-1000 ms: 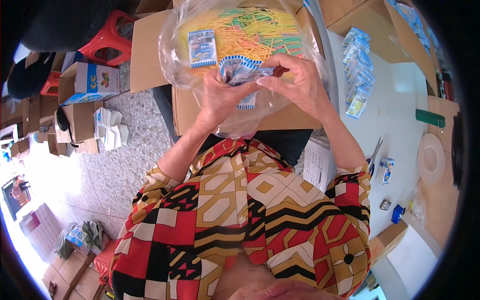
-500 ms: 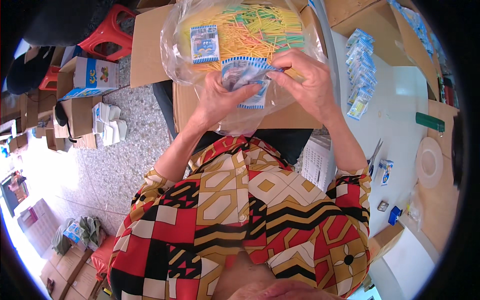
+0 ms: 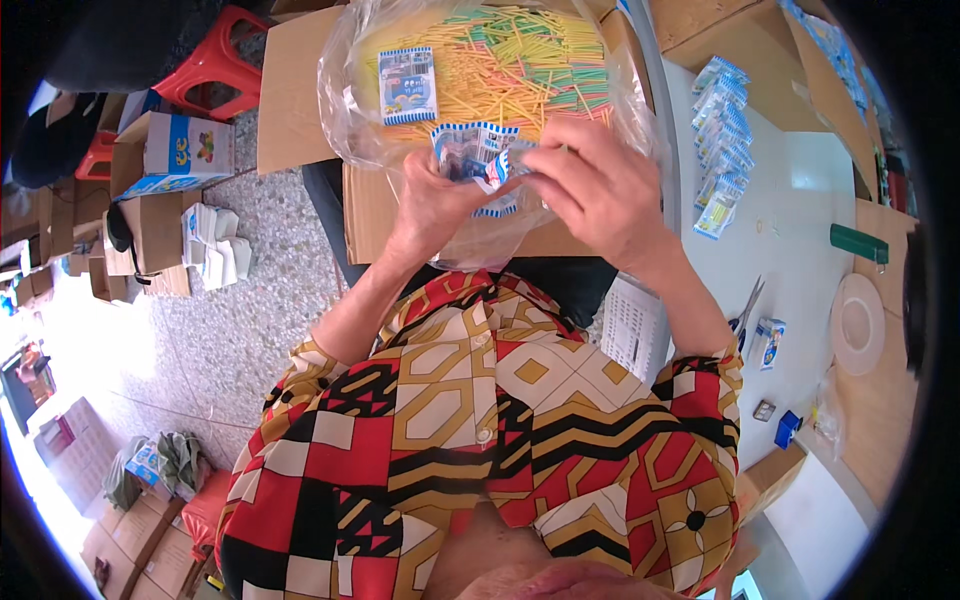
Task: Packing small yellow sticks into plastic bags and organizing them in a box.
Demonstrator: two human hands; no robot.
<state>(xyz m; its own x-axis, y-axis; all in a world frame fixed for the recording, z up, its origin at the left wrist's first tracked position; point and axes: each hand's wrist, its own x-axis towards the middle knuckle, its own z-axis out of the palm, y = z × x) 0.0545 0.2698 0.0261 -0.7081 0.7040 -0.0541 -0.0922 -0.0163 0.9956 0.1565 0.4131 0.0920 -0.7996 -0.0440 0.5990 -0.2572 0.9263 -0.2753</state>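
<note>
My left hand (image 3: 432, 208) is closed round a small blue-and-white printed plastic packet (image 3: 463, 155), its thumb across the front. At the packet's right side, the bent fingers of my right hand (image 3: 606, 200) pinch its crumpled edge. A sliver of yellow-green shows by the right fingers, too small to make out. Just beyond both hands lies a clear plastic bag (image 3: 345, 115) full of thin coloured sticks (image 3: 520, 70), yellow, orange, green and pink. Flat on the sticks, left of my hands, rests another blue-and-white packet (image 3: 407, 86).
The bag sits on an open cardboard box (image 3: 290, 95). On the white table (image 3: 790, 200) at right are a row of filled packets (image 3: 722, 140), scissors (image 3: 746, 312), a green stapler-like tool (image 3: 859, 244) and a small blue box (image 3: 788, 429). A red stool (image 3: 222, 65) stands far left.
The packet has been tilted and crumpled, its right side folding over. My right fingers have moved slightly left and curled in toward it. My left hand keeps its hold.
</note>
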